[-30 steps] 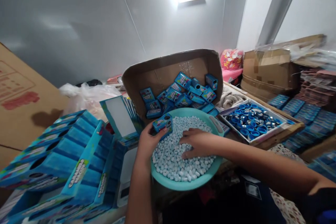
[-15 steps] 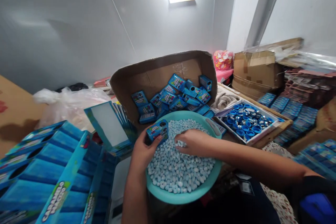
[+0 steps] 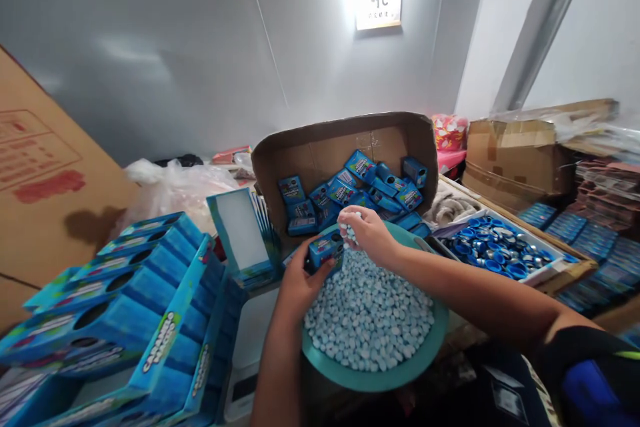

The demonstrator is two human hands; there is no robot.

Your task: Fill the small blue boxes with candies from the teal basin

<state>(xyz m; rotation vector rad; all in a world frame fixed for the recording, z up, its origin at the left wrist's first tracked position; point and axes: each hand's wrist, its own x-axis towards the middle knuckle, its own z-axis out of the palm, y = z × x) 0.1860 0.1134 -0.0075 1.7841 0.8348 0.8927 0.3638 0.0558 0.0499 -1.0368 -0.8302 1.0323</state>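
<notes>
A small blue candy box [image 3: 324, 249] is gripped in my left hand [image 3: 301, 283], over the left rim of a teal basin [image 3: 373, 383]. Pale blue and white candies [image 3: 375, 320] fill most of the basin. My right hand [image 3: 367, 233] is curled round a small heap of these candies, just right of the candy box and above the basin's far side. Whether the hand touches the box I cannot tell. Behind the basin, a tilted cardboard carton [image 3: 320, 147] holds several blue candy boxes lying loose.
Blue display trays with boxes in them [image 3: 135, 300] stand at the left, beside a flat-sided blue carton stack [image 3: 240, 230]. On the right, a white tray [image 3: 537, 267] holds blue and silver caps. Beyond it are brown cartons [image 3: 510, 153] and stacked blue packs [image 3: 565, 227].
My right hand has come up out of the candies with a handful and moved towards the box in my left hand. The whole view has shifted, so things appear farther right and slightly lower.
</notes>
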